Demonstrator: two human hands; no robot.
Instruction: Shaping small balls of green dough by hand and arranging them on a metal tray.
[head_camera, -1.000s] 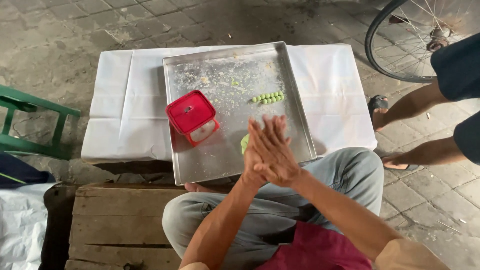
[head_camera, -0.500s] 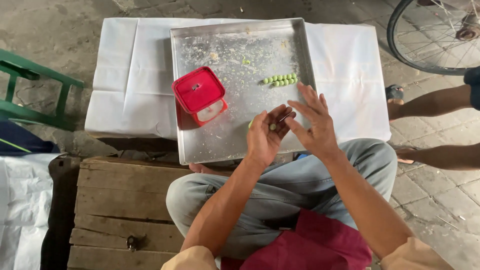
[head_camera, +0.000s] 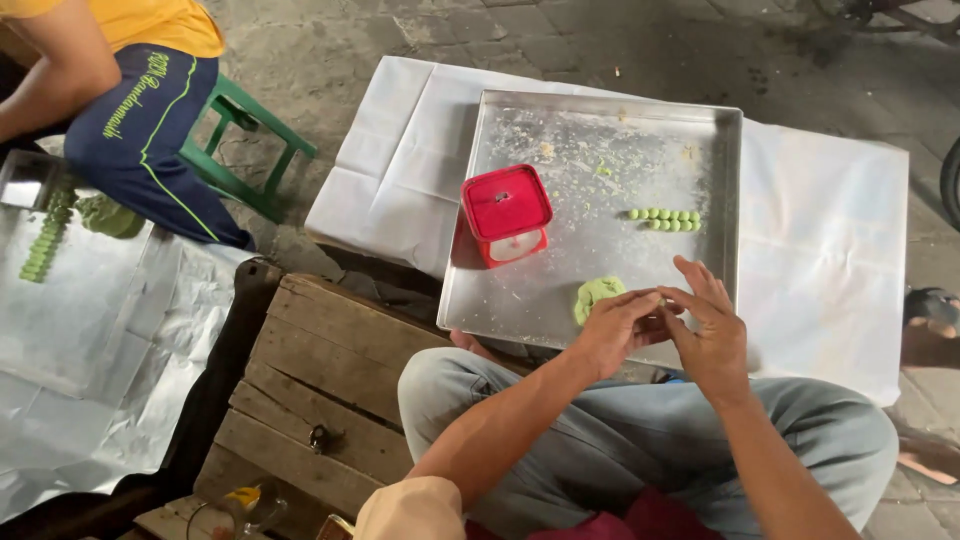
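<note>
Paved yard, white paper over a low table, metal tray (head_camera: 520, 310) on top. The left hand (head_camera: 612, 330) and right hand (head_camera: 710, 335) pinch a tiny dough bit between fingertips; green dough lump (head_camera: 596, 293) sits just left. Light, even pressure should keep the balls (head_camera: 664, 218) beyond them matching.

Left hand (head_camera: 618, 330) and right hand (head_camera: 712, 330) together, fingertips touching, forearms converging.

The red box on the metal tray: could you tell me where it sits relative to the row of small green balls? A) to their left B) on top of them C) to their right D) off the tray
A: the red box sits on the metal tray, apart from the row of small green balls and to their left in the picture.
</note>
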